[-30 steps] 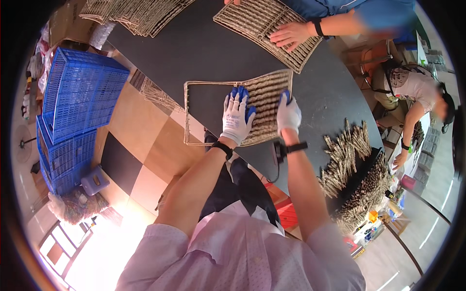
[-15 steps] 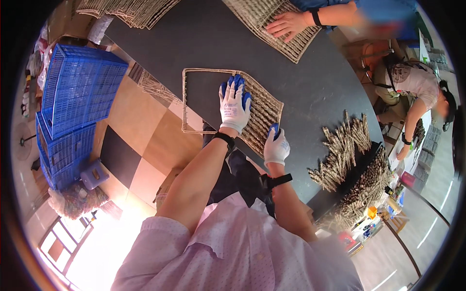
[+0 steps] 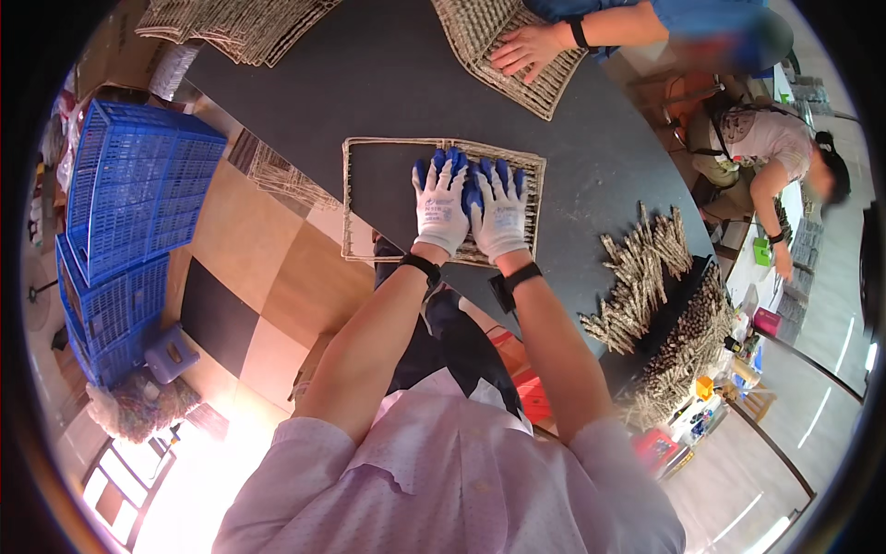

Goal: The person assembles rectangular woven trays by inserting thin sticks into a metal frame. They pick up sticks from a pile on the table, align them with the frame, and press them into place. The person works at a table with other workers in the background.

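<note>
- Two hands in white-and-blue gloves, the left hand (image 3: 441, 208) and the right hand (image 3: 501, 214), lie side by side, fingers extended; palms are flat upon one panel, grasping nothing.
- This one rectangular, beige-brown twisted-fibre panel (image 3: 535, 203) is on the dark, smooth table (image 3: 369, 88), its left corner beyond the edge; its left part is an open frame.
- One bare co-worker's hand (image 3: 526, 52) rests upon another woven fibre panel (image 3: 548, 90).
- To the right, one loose heap of rough brown sticks (image 3: 651, 268).
- At left, at least two blue plastic lattice crates (image 3: 138, 180), stacked; their contents I cannot tell.
</note>
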Demonstrator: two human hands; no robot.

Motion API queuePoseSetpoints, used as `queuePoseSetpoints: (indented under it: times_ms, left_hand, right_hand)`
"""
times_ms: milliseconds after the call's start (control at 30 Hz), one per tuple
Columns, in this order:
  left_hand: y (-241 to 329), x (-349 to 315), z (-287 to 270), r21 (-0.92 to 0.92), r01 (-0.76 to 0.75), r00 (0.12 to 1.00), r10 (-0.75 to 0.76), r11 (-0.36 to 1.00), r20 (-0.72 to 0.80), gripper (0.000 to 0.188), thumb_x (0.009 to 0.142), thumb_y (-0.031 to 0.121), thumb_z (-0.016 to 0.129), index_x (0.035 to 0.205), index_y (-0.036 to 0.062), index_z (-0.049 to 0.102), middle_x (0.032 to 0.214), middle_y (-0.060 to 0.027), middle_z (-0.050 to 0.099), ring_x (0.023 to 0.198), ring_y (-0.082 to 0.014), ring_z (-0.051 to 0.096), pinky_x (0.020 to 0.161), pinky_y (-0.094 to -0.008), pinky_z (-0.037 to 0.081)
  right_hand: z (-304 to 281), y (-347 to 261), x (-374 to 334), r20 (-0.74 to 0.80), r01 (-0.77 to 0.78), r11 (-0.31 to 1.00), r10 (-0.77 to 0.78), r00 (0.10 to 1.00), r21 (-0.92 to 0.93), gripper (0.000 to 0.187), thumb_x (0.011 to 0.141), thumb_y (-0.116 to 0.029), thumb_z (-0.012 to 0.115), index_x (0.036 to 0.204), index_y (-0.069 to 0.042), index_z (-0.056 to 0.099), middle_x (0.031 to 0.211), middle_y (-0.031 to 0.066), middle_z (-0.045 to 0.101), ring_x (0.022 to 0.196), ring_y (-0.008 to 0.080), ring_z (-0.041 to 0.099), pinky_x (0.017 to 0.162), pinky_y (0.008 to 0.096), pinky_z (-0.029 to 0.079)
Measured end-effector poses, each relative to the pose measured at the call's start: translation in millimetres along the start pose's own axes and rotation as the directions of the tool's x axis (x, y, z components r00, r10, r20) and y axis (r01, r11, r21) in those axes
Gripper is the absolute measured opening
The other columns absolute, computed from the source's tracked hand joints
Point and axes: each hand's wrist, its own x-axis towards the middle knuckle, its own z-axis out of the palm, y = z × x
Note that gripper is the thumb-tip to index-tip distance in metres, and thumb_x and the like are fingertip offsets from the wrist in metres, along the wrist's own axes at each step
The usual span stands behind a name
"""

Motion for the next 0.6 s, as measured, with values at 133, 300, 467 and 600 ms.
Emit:
queuePoseSetpoints:
  times_ms: [133, 300, 467, 600]
  left_hand:
    - [-0.5, -9.6, -2.3, -0.498, 0.140, 0.962, -0.237, 0.856, -0.137, 0.045, 0.090, 0.014, 0.058, 0.133, 0.0010, 0.052, 0.145, -0.0212, 0.044, 0.134, -0.0418, 0.038, 0.114, -0.0509, 0.028]
    - [13.8, -24.8, -22.2, -0.500, 0.482, 0.852, -0.517, 0.719, 0.078, 0.064, 0.089, 0.020, 0.063, 0.144, 0.0010, 0.037, 0.145, -0.0266, 0.039, 0.132, -0.0419, 0.041, 0.111, -0.0451, 0.035]
    - [5.9, 2.7, -29.8, -0.581, 0.735, 0.655, -0.584, 0.349, 0.478, 0.074, 0.080, 0.032, 0.072, 0.140, 0.0031, 0.040, 0.148, -0.0230, 0.036, 0.131, -0.0368, 0.044, 0.106, -0.0406, 0.042]
    - [-7.0, 6.7, -26.3, -0.626, 0.743, 0.624, -0.583, 0.236, 0.521, 0.063, 0.075, 0.031, 0.079, 0.124, -0.0011, 0.055, 0.118, -0.0169, 0.065, 0.104, -0.0264, 0.064, 0.089, -0.0375, 0.051]
  right_hand:
    - [22.0, 8.0, -1.8, -0.015, -0.027, 0.999, 0.027, 1.000, 0.036, 0.055, 0.086, -0.027, 0.058, 0.137, -0.009, 0.050, 0.147, 0.0137, 0.043, 0.140, 0.0343, 0.033, 0.119, 0.0546, 0.016]
    - [25.3, 5.7, -3.0, -0.036, -0.084, 0.996, 0.084, 0.996, 0.009, 0.054, 0.086, -0.035, 0.061, 0.136, -0.015, 0.051, 0.146, 0.0099, 0.044, 0.139, 0.0322, 0.035, 0.116, 0.0553, 0.020]
    - [23.8, 4.6, -0.6, -0.097, -0.053, 0.997, 0.058, 0.994, 0.049, 0.055, 0.085, -0.032, 0.062, 0.135, -0.014, 0.050, 0.143, 0.0102, 0.047, 0.136, 0.0324, 0.038, 0.115, 0.0548, 0.022]
    - [25.7, 5.7, -1.1, -0.147, -0.057, 0.995, 0.069, 0.987, 0.086, 0.055, 0.085, -0.032, 0.063, 0.136, -0.016, 0.048, 0.140, 0.0094, 0.048, 0.134, 0.0312, 0.040, 0.113, 0.0544, 0.025]
